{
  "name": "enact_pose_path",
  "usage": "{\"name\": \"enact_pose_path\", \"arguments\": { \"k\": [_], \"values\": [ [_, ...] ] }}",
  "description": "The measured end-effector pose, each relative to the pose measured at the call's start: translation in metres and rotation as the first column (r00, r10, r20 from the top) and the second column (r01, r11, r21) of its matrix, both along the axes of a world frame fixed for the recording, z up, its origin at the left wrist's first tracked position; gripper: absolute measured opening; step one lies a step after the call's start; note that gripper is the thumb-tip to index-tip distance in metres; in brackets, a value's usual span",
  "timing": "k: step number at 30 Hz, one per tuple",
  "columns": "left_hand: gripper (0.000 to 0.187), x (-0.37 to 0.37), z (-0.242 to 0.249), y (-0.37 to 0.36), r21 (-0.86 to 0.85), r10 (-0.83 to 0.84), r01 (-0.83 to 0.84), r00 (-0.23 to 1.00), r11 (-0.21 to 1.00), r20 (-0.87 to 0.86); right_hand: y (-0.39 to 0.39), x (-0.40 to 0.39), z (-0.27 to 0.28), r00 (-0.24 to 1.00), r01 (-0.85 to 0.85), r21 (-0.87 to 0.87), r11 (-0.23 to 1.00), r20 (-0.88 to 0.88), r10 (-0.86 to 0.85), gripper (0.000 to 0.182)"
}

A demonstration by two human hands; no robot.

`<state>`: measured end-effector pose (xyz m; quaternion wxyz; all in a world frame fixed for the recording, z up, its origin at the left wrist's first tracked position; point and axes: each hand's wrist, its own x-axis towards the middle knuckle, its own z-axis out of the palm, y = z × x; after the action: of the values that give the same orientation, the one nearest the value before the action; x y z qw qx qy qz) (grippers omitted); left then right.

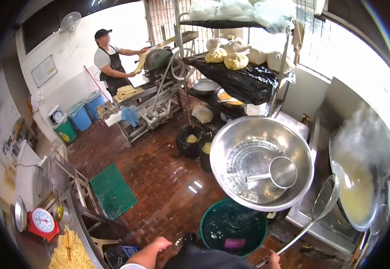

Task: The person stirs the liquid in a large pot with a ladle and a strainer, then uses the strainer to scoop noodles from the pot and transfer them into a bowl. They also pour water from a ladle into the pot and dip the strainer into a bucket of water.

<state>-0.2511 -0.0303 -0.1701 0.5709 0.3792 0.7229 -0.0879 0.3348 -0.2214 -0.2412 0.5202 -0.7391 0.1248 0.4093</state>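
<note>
My right hand (273,260) is closed around the long metal handle of a strainer (325,198). The strainer's round mesh bowl is raised at the near edge of a steaming wok (355,193) with cloudy yellowish liquid. My left hand (161,243) hangs over the brick floor, holding nothing, its fingers loosely apart. Between my hands stands a green tub (209,216) of water with a pink object in it. Above the tub is a large steel basin (222,148) with a metal dipper (283,172) lying inside.
Yellow noodles (71,253) and a red scale (43,223) are at lower left. A green mat (113,190) lies on the floor. At the back, a person (110,62) feeds dough into a roller machine (159,60). A rack (249,83) holds bagged dough.
</note>
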Motion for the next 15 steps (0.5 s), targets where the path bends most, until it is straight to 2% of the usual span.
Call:
{"name": "enact_pose_path", "arguments": {
  "k": [5, 8, 11, 15],
  "values": [
    [0.022, 0.002, 0.008, 0.002, 0.029, 0.049, -0.050, 0.999, 0.998, 0.022, -0.003, 0.006, -0.013, 0.999, -0.043, 0.002, 0.999, 0.019, 0.043, 0.021],
    [0.022, 0.003, 0.006, 0.003, 0.041, 0.065, -0.067, 0.997, 0.997, 0.051, -0.003, 0.002, -0.006, 0.999, 0.037, -0.045, 0.998, -0.007, -0.038, 0.019],
    [0.022, 0.006, 0.005, 0.005, 0.036, 0.060, -0.062, 0.997, 0.997, 0.051, -0.006, 0.010, -0.018, 0.999, -0.019, 0.039, 0.999, -0.048, 0.020, 0.017],
    [0.023, 0.006, -0.002, 0.004, 0.047, -0.019, 0.017, 0.999, 0.999, 0.047, 0.003, -0.002, 0.010, 0.993, -0.117, -0.107, 0.987, 0.000, 0.118, 0.018]
  ]
}}
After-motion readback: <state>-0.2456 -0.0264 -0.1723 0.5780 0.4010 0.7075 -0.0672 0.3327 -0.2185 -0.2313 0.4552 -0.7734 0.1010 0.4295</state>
